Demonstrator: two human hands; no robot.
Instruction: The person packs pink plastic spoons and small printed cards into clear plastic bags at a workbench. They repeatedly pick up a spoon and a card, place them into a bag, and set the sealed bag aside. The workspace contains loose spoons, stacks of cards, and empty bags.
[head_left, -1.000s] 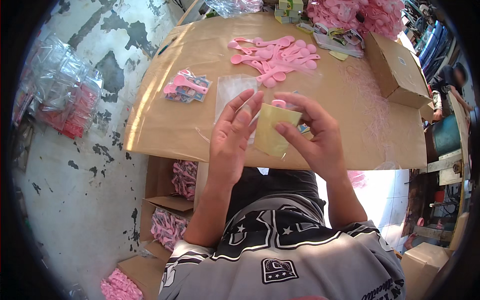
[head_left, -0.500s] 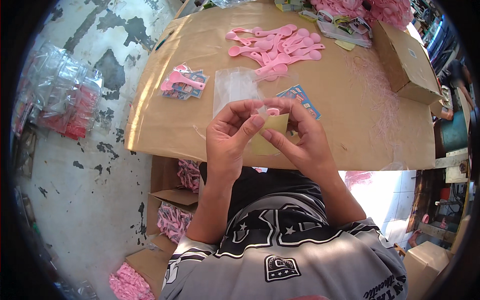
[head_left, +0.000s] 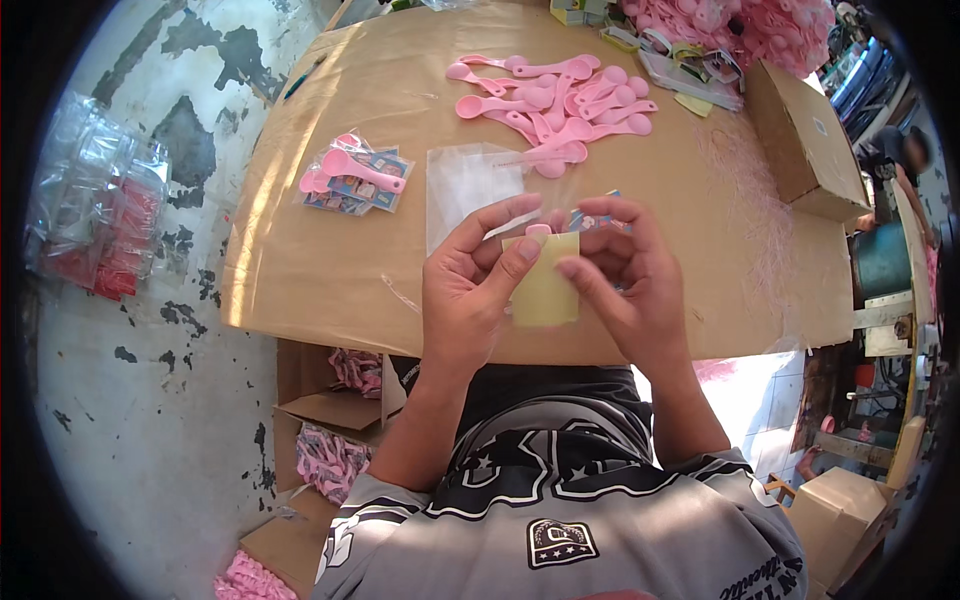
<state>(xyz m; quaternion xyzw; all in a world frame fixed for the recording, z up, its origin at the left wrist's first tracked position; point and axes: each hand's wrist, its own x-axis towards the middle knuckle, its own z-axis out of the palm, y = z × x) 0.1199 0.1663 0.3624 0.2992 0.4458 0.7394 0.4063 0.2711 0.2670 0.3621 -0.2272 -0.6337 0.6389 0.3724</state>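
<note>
A small pale-yellow card stands upright between my hands over the table's near edge. My left hand pinches its upper left corner, thumb in front. The rounded end of a pink measuring spoon shows above the card; the rest is hidden. On the card's right edge lies the thumb of my right hand, its fingers curled beside and behind, the index finger raised. Beyond my right fingers are printed blue cards, partly covered. Flat clear plastic bags lie beyond my left hand.
A pile of pink spoons lies mid-table. Packed spoons with cards sit at left. A cardboard box stands at right, by loose pink strands. Open cartons hold more pink pieces below the table's left. Plastic packs are far left.
The yellow card has turned from tilted to upright, facing me. My right index finger has lifted away from my left fingertips, and the hands have moved slightly apart. The view has shifted a little.
</note>
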